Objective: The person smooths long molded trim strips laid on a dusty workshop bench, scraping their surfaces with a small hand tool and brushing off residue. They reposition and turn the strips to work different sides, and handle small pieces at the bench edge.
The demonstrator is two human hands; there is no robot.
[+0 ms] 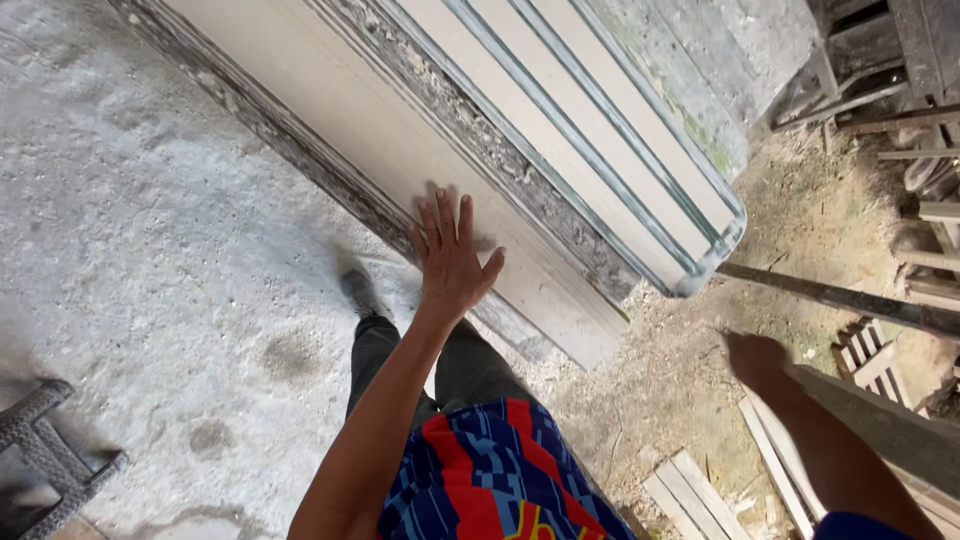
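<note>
My left hand is spread open, fingers apart, over the edge of a long pale board that lies in a stack of panels. It holds nothing; whether the palm touches the board I cannot tell. My right hand hangs lower right, blurred, near a dark wooden plank; its fingers look curled, and I cannot tell whether it grips anything. My dark trouser leg and shoe stand below the left hand on the dusty floor.
A panel with a rounded glassy rim lies on the stack. A dark bar crosses at right. Wood scraps and slats litter the dirt ground. A grey metal frame sits at lower left.
</note>
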